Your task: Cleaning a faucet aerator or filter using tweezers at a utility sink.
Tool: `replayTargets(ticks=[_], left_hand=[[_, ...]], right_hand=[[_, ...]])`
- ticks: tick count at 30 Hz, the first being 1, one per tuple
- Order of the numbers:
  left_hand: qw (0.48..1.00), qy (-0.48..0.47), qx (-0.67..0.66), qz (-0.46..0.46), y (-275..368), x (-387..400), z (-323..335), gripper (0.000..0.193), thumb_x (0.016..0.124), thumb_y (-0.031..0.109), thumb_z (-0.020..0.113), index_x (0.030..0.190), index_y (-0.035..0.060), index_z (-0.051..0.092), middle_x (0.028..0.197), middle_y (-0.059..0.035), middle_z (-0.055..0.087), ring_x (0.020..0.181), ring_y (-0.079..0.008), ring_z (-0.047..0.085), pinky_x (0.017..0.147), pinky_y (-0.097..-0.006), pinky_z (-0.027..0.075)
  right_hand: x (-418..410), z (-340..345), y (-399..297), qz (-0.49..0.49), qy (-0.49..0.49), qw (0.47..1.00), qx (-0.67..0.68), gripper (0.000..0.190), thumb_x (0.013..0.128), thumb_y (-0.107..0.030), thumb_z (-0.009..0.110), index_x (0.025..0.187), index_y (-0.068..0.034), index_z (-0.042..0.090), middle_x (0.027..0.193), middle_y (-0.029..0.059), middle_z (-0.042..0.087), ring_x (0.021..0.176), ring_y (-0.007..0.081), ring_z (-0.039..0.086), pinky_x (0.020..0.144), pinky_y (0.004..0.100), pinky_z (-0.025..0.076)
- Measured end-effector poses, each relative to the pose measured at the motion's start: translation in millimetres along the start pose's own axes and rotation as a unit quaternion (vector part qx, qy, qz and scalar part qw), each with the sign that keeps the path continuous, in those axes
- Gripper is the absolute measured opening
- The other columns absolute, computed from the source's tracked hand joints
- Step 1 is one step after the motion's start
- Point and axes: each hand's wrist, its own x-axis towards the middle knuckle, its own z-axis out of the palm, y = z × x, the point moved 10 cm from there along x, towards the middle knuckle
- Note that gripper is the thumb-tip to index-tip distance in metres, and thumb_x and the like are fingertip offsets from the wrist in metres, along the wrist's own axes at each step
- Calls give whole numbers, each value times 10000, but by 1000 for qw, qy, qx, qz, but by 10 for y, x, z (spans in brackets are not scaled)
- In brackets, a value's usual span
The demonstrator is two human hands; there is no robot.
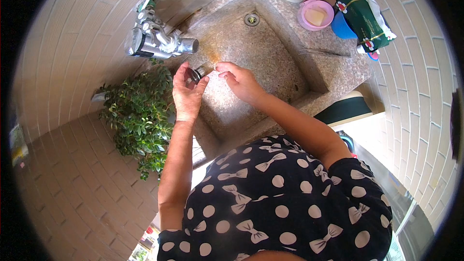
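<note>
Over the left part of a granite sink, my left hand holds a small round object with a dark, shiny rim between thumb and fingers; its exact kind cannot be told. My right hand is just to the right of it, fingers bent and spread, with no object plainly in it. A chrome faucet assembly with a wide spout is mounted on the wall above my left hand. An orange-brown stain marks the basin near my fingertips.
A metal drain lies at the basin's far end. On the right ledge stand a pink tub with a pale bar, a blue container, a green flowered packet and thin metal tongs or rods. A leafy plant grows at the left.
</note>
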Motion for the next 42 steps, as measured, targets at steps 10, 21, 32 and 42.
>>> replayTargets(ticks=[10,21,32,42], left_hand=[[986,17,159,49,203,93,74,684,783,33,821,1382,29,491,1275,-92,544,1125,-178,580,973,-331,532],[1000,-4,-1,24,72,-29,181,616,771,-12,805,1312,30,513,1252,-97,515,1140,-199,562,946,-336,553],[990,-29,-141,1,-252,-142,77,575,878,-89,637,1382,97,431,1313,-68,527,1148,-153,550,972,-302,474],[932,6,-330,-153,-404,-202,100,457,992,117,555,1426,99,413,1384,-83,469,1210,-213,522,1035,-421,477]], right_hand=[[190,84,393,-2,28,996,79,377,918,-8,547,1294,4,533,1189,197,666,1043,265,684,914,349,529],[68,237,700,282,33,850,444,245,956,-82,570,1188,-9,553,1085,145,650,933,281,688,799,411,572],[2,400,638,324,-55,819,471,223,951,-77,585,1172,-57,566,1055,131,659,924,268,683,828,407,556],[82,377,371,265,-30,847,461,243,946,-52,605,1186,-21,597,1015,112,659,872,210,671,789,341,564]])
